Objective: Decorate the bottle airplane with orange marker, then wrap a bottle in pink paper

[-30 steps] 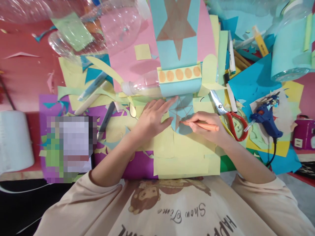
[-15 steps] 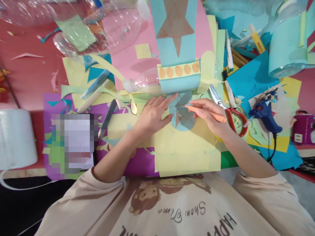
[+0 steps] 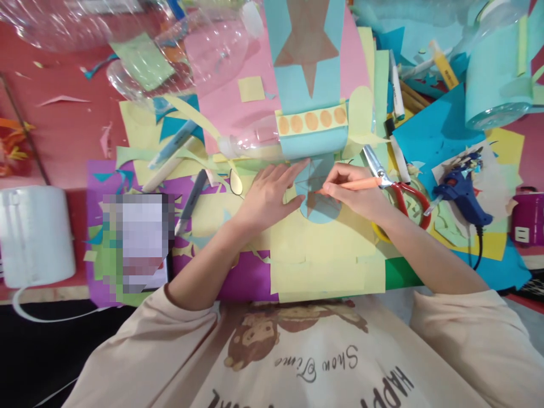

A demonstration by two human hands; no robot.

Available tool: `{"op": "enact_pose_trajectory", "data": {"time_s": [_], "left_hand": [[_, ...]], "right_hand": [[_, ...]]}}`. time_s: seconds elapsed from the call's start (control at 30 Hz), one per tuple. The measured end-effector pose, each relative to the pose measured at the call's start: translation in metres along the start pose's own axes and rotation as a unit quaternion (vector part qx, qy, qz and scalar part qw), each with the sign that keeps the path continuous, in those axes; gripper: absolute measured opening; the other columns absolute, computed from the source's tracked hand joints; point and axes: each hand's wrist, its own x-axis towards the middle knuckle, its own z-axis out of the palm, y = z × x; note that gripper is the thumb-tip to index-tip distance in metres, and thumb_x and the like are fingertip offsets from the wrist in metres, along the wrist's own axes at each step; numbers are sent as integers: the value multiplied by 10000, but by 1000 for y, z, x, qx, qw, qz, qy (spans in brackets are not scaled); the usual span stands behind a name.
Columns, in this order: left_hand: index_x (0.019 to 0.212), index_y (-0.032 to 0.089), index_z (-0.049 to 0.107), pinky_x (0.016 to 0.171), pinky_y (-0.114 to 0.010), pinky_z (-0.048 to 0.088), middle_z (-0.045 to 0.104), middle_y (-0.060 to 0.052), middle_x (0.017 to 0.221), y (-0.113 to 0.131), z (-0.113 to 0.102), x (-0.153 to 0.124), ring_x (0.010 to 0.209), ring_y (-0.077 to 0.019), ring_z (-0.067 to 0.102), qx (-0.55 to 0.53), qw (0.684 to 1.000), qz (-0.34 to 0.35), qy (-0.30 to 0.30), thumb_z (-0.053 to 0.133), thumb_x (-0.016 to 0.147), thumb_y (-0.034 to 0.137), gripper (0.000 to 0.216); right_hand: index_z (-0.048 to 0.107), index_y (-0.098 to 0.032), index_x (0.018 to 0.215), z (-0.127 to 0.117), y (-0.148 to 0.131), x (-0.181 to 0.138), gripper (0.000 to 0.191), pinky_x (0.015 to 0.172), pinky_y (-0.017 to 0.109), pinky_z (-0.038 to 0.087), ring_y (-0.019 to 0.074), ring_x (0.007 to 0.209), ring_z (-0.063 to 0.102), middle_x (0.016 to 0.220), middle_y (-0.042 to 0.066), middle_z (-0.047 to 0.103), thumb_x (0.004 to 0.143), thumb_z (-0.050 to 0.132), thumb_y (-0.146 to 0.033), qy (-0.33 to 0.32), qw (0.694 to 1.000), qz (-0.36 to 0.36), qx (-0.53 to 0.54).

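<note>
My left hand [image 3: 267,195] lies flat with fingers stretched out, pressing down a light blue paper piece [image 3: 321,209] that has a star outline drawn on it. My right hand [image 3: 357,195] is closed on an orange pencil [image 3: 355,183], whose tip touches the star on the blue paper. The blue piece rests on yellow sheets [image 3: 323,255]. Just beyond it lies a clear plastic bottle [image 3: 250,144] wrapped in blue paper with a yellow band of orange dots [image 3: 311,120].
Red-handled scissors [image 3: 403,192] lie right of my right hand. A blue glue gun [image 3: 461,195] sits farther right. Markers [image 3: 174,144] and paper scraps are at left. A white roll [image 3: 36,235] stands at far left. Clear bottles [image 3: 204,45] lie at the back.
My right hand has swung the pencil, its tip moving up and back across the star. The left hand stays pressed on the paper. The view has shifted slightly.
</note>
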Motion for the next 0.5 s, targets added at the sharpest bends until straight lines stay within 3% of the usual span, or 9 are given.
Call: {"op": "enact_pose_trajectory", "data": {"time_s": [0.17,0.37,0.5], "left_hand": [[1429,190,432,858,-363,458,581,-45,877,-1,0,0,856,-218,545,4,1000,-5,1,538,878,325,576],[1422,180,438,860,-366,460,574,-46,868,1,-2,0,860,-221,538,0,1000,-8,-11,530,879,321,569],[1426,185,437,852,-361,463,582,-45,875,1,-2,1,852,-218,542,8,1000,-8,-10,517,879,322,569]], "right_hand": [[471,-192,633,0,2,-4,303,504,238,265,71,546,392,584,-55,471,853,621,-337,0,998,-43,-40],[487,-192,649,1,0,-4,256,530,237,308,77,561,452,604,-46,533,856,595,-297,5,997,-51,-64],[465,-195,623,2,0,-6,276,513,238,291,75,536,419,569,-56,495,849,590,-294,-8,996,-43,-75]]}}
